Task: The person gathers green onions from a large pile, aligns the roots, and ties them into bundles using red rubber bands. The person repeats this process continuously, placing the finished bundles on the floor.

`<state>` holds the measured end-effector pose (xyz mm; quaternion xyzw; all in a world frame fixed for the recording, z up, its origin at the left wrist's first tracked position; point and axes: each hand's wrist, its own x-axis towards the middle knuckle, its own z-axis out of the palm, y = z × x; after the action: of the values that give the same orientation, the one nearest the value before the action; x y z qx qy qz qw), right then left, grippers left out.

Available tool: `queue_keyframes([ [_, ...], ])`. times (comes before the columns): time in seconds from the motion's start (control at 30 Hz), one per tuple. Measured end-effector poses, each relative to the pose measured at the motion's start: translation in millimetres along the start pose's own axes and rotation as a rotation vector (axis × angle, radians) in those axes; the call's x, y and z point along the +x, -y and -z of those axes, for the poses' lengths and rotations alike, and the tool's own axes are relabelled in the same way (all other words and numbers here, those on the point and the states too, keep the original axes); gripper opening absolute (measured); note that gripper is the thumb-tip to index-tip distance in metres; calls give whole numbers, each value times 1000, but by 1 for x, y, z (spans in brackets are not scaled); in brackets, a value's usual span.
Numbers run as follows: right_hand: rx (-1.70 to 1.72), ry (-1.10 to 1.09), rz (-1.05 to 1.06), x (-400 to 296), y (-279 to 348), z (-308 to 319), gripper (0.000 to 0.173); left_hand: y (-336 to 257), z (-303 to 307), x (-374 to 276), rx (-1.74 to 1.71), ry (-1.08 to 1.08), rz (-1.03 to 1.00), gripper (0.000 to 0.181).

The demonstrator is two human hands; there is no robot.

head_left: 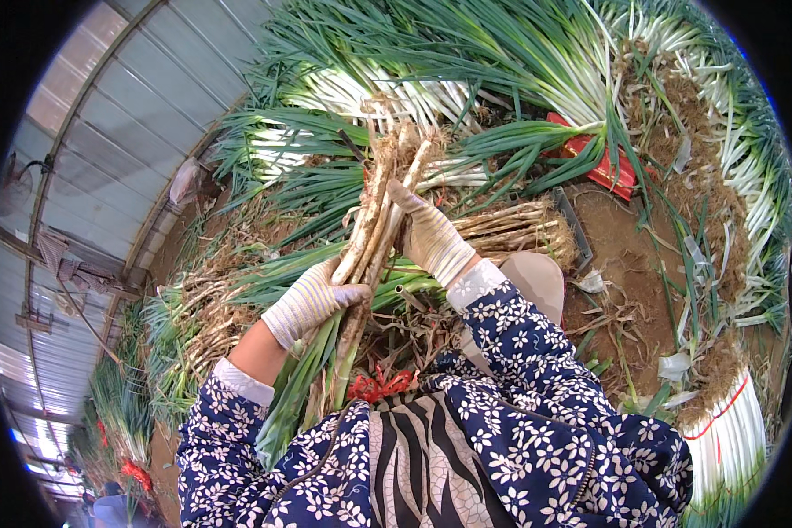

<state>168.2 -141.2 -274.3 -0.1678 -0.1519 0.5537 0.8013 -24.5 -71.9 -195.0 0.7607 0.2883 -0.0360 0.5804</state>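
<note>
A small bunch of soil-stained green onions is held up before my chest, roots away from me and green leaves hanging toward my lap. My left hand, in a striped knit glove, grips the lower stalks with the thumb across them. Higher up, my gloved right hand holds the same bunch near the roots, thumb against the stalks. Behind the right hand lies a pile of unpeeled green onions with its roots to the right. Red ties rest at my lap.
Cleaned green onions are heaped ahead, and more line the right rim. A red package lies among them. Dirty onions spread at left beside the sheeted wall. A tied bundle lies at lower right, near root litter on bare soil.
</note>
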Motion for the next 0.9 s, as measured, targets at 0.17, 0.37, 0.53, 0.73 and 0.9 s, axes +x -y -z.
queue_keyframes([
  [0.17,229,175,-26,-12,3,-2,51,-3,-1,-14,-143,60,-64,78],
  [0.37,295,83,-125,-4,-10,20,36,-18,17,-21,-12,-176,-223,57],
  [0.53,281,131,-140,-5,-12,7,30,-23,10,0,12,-367,-208,48],
  [0.73,215,-91,-161,0,-13,8,29,-50,-22,7,1022,-575,-337,45],
  [0.9,227,130,-151,-2,-13,12,37,-39,-6,8,582,-446,-198,41],
])
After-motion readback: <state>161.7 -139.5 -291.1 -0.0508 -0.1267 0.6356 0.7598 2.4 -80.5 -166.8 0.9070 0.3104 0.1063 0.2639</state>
